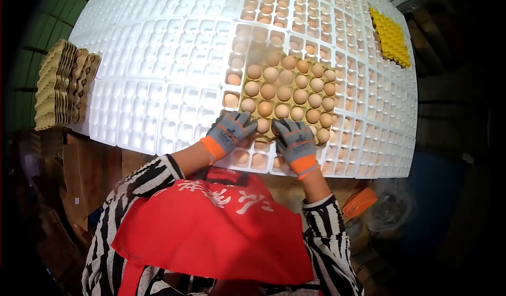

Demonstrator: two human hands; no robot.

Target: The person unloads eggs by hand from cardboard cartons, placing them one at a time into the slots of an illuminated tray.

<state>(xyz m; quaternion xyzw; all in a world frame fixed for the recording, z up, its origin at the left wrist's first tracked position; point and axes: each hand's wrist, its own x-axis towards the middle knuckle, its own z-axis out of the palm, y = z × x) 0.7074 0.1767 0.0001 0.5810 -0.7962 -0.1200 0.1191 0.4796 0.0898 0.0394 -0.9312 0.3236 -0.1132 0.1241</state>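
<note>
A pulp tray (275, 98) full of brown eggs rests over the white moulded trays, right of centre. My left hand (230, 131), in a grey and orange glove, is at the tray's lower left corner with its fingers bent by the eggs. My right hand (297, 143), gloved alike, lies at the tray's near edge, its fingers over the edge beside an egg (263, 125). What the fingertips of both hands hold is partly hidden. Single eggs (231, 100) sit in the white cells just left of the pulp tray.
White trays (182, 111) cover the table, with eggs in many cells at the right and back. Stacked pulp trays (55, 85) stand at the left edge. A yellow tray (390, 36) lies at the back right. Below the near edge is an orange object (360, 202).
</note>
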